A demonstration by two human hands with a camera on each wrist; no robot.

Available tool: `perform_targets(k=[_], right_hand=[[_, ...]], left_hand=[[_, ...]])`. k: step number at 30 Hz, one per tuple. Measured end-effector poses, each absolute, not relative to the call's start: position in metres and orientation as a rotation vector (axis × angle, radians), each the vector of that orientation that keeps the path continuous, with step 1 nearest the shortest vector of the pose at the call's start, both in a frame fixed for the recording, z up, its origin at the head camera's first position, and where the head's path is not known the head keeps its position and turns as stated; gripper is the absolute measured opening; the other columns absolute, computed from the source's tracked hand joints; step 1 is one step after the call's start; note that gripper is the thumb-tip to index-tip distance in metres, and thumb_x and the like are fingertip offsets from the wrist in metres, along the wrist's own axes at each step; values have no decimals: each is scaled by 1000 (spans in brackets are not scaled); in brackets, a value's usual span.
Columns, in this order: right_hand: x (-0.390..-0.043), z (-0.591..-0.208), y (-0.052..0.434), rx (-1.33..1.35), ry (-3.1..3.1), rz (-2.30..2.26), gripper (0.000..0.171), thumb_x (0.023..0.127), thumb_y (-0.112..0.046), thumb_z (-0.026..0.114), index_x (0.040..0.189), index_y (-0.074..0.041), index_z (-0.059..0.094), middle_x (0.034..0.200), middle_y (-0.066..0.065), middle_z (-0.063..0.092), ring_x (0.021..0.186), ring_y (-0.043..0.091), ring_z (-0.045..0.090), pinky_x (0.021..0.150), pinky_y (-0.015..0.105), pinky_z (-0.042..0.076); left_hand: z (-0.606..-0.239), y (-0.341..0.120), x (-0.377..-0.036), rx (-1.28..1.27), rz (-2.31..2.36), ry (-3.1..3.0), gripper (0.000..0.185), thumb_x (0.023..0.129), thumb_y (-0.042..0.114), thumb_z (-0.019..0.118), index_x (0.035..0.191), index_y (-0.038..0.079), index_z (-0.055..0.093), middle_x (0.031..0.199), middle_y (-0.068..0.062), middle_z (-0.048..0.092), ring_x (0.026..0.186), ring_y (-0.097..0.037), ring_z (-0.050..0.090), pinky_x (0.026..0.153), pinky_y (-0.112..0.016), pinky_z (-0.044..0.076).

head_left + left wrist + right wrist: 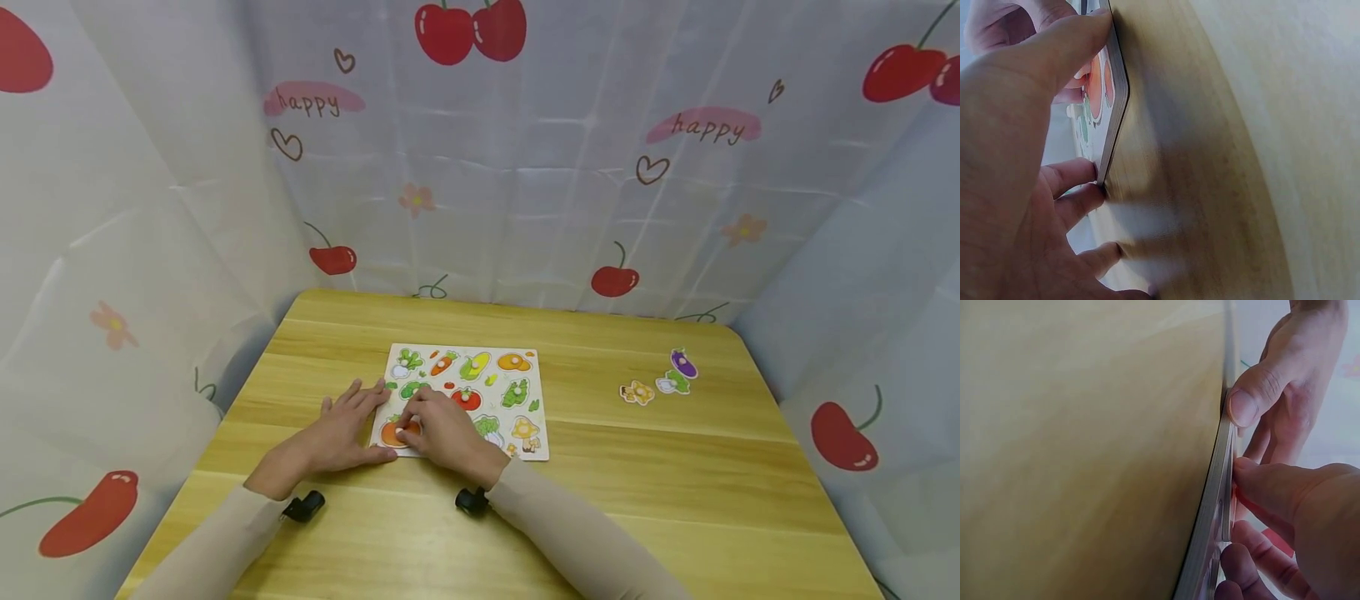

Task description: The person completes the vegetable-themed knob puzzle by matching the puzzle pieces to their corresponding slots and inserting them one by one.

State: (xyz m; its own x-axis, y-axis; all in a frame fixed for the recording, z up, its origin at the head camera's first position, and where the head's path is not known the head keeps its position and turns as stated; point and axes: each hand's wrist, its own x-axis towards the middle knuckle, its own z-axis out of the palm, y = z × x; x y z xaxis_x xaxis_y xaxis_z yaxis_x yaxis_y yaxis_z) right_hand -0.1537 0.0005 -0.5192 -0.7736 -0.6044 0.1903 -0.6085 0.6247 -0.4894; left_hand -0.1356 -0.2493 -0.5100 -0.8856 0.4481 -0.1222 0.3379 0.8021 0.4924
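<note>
Cherry-print curtain booth, wood table

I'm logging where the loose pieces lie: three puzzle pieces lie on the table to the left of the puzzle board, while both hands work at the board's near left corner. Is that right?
Not quite. The three loose pieces lie to the right of the puzzle board, not the left, as the head view shows. The rest holds: the left hand and right hand are at the board's near left corner.

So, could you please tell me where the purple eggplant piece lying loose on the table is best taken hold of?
Probably from straight above. The purple eggplant piece lies flat on the table, its edges offering little to grip. Board pieces like the tomato piece carry a small white knob; if the eggplant has one, pinch that, though it is too small to confirm.
</note>
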Motion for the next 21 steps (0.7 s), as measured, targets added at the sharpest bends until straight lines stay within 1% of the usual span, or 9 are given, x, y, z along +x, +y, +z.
perform_targets(k=[8, 17, 21], right_hand=[[-153, -521, -3, 1008, -2836, 866, 8, 104, -28, 92, 101, -21, 91, 113, -4, 76, 100, 12, 70, 83, 22, 54], [-153, -516, -3, 998, -2877, 885, 7, 104, -27, 92, 102, -21, 91, 116, -3, 78, 98, 10, 68, 81, 22, 52], [-153, -515, 0, 1011, -2878, 882, 7, 104, -27, 93, 104, -20, 92, 116, -3, 79, 99, 10, 69, 82, 21, 54]], left_hand=[[-510, -250, -136, 603, 687, 2753, 110, 99, 64, 89, 179, 5, 43, 194, -17, 30, 177, -64, 20, 122, -103, 16], [-511, -250, -137, 597, 684, 2746, 111, 99, 65, 89, 180, 6, 42, 194, -17, 29, 178, -63, 18, 122, -103, 15], [-512, -250, -137, 597, 678, 2748, 111, 99, 65, 89, 180, 6, 42, 194, -17, 29, 178, -63, 18, 123, -103, 15]])
